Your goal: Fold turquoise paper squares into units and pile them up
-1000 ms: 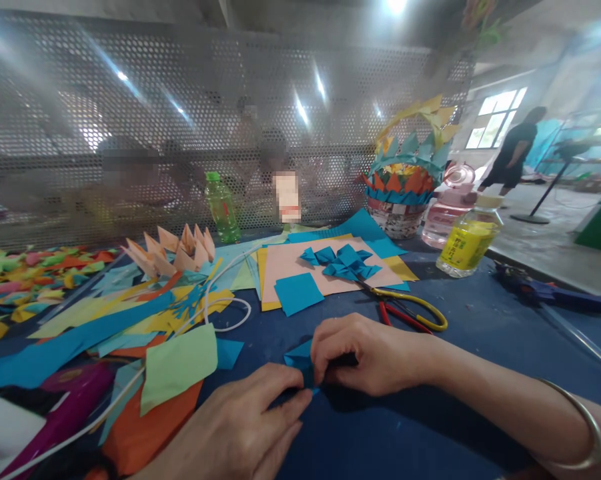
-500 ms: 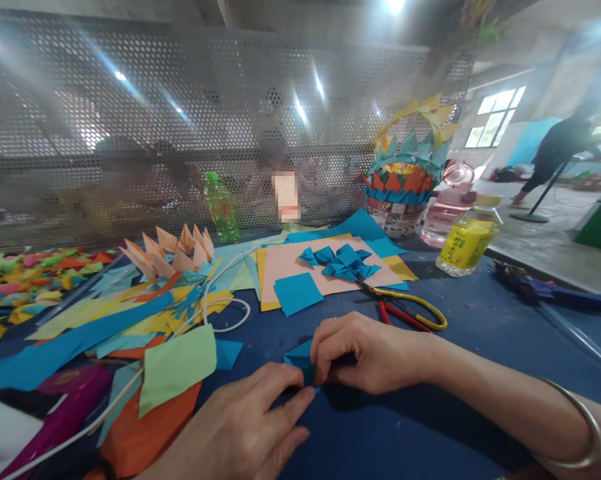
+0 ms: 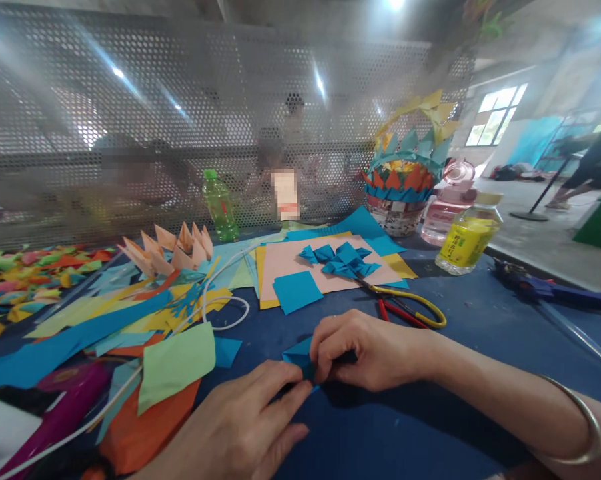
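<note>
We see a blue paper piece (image 3: 299,355) on our dark blue tabletop (image 3: 480,327), scissors (image 3: 411,309) with yellow and red handles, a pale pink sheet (image 3: 287,261), a light green scrap (image 3: 177,363) over orange paper (image 3: 140,437), and a yellow-labelled jar (image 3: 467,243).

A: How many bottles?
B: Three: one green bottle (image 3: 219,207), one pink bottle (image 3: 446,217), one yellow bottle (image 3: 467,243).
A: Tools?
B: One scissors (image 3: 409,310), one glue gun (image 3: 550,290).
A: Baskets?
B: One basket (image 3: 399,217).
A: Hands?
B: Two: left hand (image 3: 240,427), right hand (image 3: 373,350). One bangle (image 3: 594,417), one blue fold (image 3: 300,357), one flat blue square (image 3: 296,291).
</note>
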Demonstrator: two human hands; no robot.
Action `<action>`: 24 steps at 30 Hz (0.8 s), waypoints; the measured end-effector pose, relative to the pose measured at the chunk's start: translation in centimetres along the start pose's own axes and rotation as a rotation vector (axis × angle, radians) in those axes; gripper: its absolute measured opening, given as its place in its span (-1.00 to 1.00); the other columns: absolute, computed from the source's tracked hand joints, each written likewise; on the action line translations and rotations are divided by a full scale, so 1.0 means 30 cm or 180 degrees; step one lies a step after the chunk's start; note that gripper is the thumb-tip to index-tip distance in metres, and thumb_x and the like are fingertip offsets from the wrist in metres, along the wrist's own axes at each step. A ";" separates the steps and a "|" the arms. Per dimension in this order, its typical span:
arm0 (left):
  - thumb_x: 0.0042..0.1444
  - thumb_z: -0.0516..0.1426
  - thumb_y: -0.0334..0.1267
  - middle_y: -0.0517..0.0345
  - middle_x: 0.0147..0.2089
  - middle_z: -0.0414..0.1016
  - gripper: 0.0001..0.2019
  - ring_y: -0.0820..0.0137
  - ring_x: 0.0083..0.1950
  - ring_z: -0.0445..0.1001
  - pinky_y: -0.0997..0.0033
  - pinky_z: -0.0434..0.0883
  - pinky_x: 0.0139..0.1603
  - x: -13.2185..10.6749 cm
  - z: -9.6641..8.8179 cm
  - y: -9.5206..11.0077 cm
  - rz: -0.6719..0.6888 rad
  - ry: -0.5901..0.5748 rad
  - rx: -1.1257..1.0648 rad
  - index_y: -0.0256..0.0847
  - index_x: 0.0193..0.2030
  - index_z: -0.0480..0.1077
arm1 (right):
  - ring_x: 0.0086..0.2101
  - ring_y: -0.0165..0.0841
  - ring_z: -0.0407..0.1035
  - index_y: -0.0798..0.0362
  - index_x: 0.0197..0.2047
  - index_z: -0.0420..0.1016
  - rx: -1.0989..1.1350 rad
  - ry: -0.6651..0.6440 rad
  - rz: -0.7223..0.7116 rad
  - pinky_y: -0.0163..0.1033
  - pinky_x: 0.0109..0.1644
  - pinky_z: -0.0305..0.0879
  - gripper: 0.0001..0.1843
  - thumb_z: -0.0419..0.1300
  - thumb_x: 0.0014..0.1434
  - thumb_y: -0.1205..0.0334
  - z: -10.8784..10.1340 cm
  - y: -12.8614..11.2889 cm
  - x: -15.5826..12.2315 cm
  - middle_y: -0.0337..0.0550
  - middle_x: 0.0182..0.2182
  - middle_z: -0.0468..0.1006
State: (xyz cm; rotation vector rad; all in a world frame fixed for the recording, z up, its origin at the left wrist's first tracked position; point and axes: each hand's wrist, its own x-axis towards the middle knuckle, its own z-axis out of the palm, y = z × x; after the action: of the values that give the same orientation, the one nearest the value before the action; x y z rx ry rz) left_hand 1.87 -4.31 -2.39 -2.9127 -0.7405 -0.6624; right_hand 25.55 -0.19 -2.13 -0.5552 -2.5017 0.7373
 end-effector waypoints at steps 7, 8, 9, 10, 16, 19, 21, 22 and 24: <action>0.38 -0.12 -0.26 0.01 -0.09 0.51 -0.66 0.33 -0.17 0.55 0.47 0.51 -0.25 -0.007 0.003 -0.007 0.0020 -0.0107 0.0006 -0.18 0.01 0.46 | -0.22 -0.38 0.45 0.12 -0.20 0.56 -0.0065 -0.0010 0.0210 -0.31 -0.10 0.36 -0.75 0.20 0.07 0.55 0.000 0.001 -0.005 -0.14 -0.29 0.57; 0.38 -0.12 -0.26 0.01 -0.09 0.51 -0.66 0.33 -0.17 0.55 0.47 0.51 -0.26 -0.005 0.001 -0.007 0.0017 -0.0100 0.0010 -0.18 0.00 0.47 | -0.22 -0.38 0.45 0.12 -0.21 0.56 -0.0068 -0.0015 0.0216 -0.32 -0.10 0.36 -0.76 0.20 0.06 0.55 0.000 0.003 -0.005 -0.14 -0.29 0.57; 0.38 -0.13 -0.25 0.01 -0.10 0.52 -0.65 0.33 -0.18 0.55 0.47 0.51 -0.28 -0.002 -0.001 -0.006 0.0033 -0.0078 0.0013 -0.19 -0.01 0.47 | -0.23 -0.38 0.45 0.13 -0.23 0.56 -0.0062 -0.0025 0.0206 -0.32 -0.11 0.36 -0.77 0.20 0.06 0.55 0.000 0.004 -0.005 -0.15 -0.30 0.57; 0.38 -0.13 -0.25 0.02 -0.11 0.52 -0.65 0.34 -0.19 0.56 0.48 0.51 -0.28 0.002 -0.004 -0.005 0.0040 -0.0076 0.0010 -0.19 -0.03 0.48 | -0.24 -0.39 0.45 0.13 -0.26 0.56 -0.0048 -0.0033 0.0185 -0.33 -0.11 0.36 -0.78 0.20 0.06 0.56 0.000 0.005 -0.005 -0.15 -0.31 0.56; 0.39 -0.13 -0.23 -0.01 -0.13 0.54 -0.62 0.33 -0.17 0.57 0.49 0.51 -0.25 0.019 -0.005 -0.004 0.0064 0.0023 -0.0034 -0.23 -0.06 0.50 | -0.24 -0.39 0.44 0.14 -0.33 0.55 -0.0089 -0.0044 0.0085 -0.34 -0.11 0.35 -0.76 0.19 -0.01 0.62 -0.002 0.004 -0.004 -0.16 -0.33 0.56; 0.38 -0.10 -0.27 -0.01 -0.11 0.53 -0.67 0.33 -0.16 0.56 0.47 0.51 -0.23 0.013 0.002 -0.005 0.0035 -0.0012 -0.0132 -0.25 -0.04 0.48 | -0.24 -0.39 0.44 0.13 -0.35 0.55 -0.0157 -0.0048 0.0029 -0.33 -0.10 0.34 -0.75 0.18 -0.01 0.63 -0.007 -0.007 -0.005 -0.16 -0.32 0.56; 0.37 -0.08 -0.29 -0.01 -0.10 0.52 -0.69 0.33 -0.15 0.55 0.46 0.50 -0.22 0.007 0.004 -0.004 0.0020 -0.0027 -0.0169 -0.25 -0.02 0.48 | -0.25 -0.38 0.44 0.15 -0.36 0.56 -0.0201 -0.0061 0.0045 -0.34 -0.11 0.34 -0.77 0.18 -0.01 0.63 -0.010 -0.014 -0.005 -0.15 -0.32 0.55; 0.37 -0.08 -0.29 -0.01 -0.09 0.52 -0.69 0.33 -0.15 0.55 0.46 0.50 -0.22 0.005 0.005 -0.004 0.0009 -0.0031 -0.0175 -0.24 -0.02 0.47 | -0.25 -0.38 0.43 0.15 -0.36 0.56 -0.0226 -0.0072 0.0066 -0.33 -0.11 0.33 -0.78 0.19 0.00 0.62 -0.011 -0.016 -0.005 -0.14 -0.32 0.55; 0.37 -0.09 -0.28 -0.01 -0.09 0.52 -0.68 0.33 -0.17 0.55 0.46 0.50 -0.24 0.002 0.005 -0.003 0.0007 -0.0045 -0.0159 -0.23 -0.02 0.48 | -0.24 -0.38 0.43 0.16 -0.35 0.56 -0.0268 -0.0092 0.0100 -0.34 -0.11 0.33 -0.79 0.19 0.02 0.61 -0.013 -0.018 -0.005 -0.13 -0.31 0.55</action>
State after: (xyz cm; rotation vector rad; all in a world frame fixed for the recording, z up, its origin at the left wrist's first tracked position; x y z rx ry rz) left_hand 1.92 -4.19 -2.50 -2.9659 -0.7327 -0.6704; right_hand 25.74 -0.53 -1.58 -0.6188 -2.5658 0.6582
